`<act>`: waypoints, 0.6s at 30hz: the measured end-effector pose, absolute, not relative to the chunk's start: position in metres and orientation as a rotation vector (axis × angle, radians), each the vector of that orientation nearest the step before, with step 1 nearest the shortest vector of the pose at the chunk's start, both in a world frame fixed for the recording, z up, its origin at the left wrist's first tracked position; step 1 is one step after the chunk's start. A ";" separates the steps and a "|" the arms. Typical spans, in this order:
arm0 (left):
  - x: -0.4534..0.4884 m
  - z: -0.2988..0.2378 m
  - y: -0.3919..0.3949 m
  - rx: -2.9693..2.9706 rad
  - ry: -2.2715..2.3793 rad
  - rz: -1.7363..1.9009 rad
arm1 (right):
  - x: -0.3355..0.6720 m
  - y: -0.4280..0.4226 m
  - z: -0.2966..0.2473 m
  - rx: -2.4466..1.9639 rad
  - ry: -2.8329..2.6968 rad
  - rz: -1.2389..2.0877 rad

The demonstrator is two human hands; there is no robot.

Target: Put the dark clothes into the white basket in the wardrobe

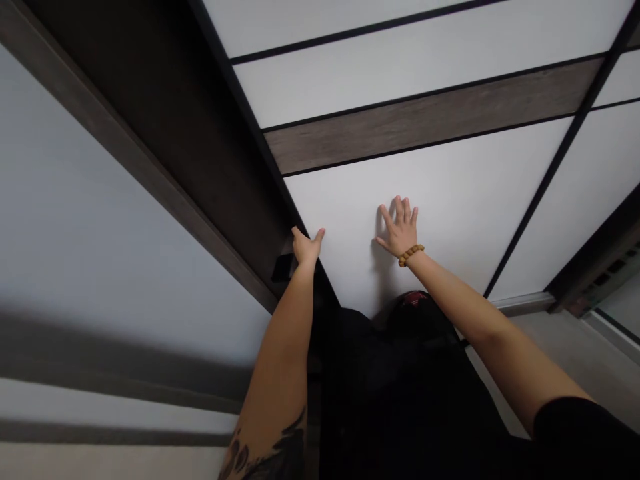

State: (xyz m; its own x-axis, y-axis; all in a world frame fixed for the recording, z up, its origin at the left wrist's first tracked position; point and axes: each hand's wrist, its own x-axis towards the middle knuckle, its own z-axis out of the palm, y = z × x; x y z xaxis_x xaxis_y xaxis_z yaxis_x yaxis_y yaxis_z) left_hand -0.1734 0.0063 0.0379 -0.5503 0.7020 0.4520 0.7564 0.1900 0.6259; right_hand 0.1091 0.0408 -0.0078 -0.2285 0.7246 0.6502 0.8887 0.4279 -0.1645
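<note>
A large sliding door [450, 180] with white panels, black strips and a grey wood-look band fills the upper right. At its dark left edge is my left hand [306, 248], closed around the frame, thumb on the white front and the other fingers partly hidden beyond the edge. My right hand [401, 232] lies against the lower white panel, palm toward it and fingers spread, holding nothing. A brown bead bracelet [411, 255] circles that wrist.
Left of the door edge runs a dark opening [190, 127], bordered by a brown wooden post [145, 167] and a pale grey surface [75, 213]. Another white panel [595, 180] stands to the right, above a floor track [523, 303] and grey floor [540, 340].
</note>
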 end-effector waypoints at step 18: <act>-0.154 -0.009 0.000 -1.837 -2.138 -1.595 | 0.021 0.045 -0.036 -1.288 -2.207 -0.373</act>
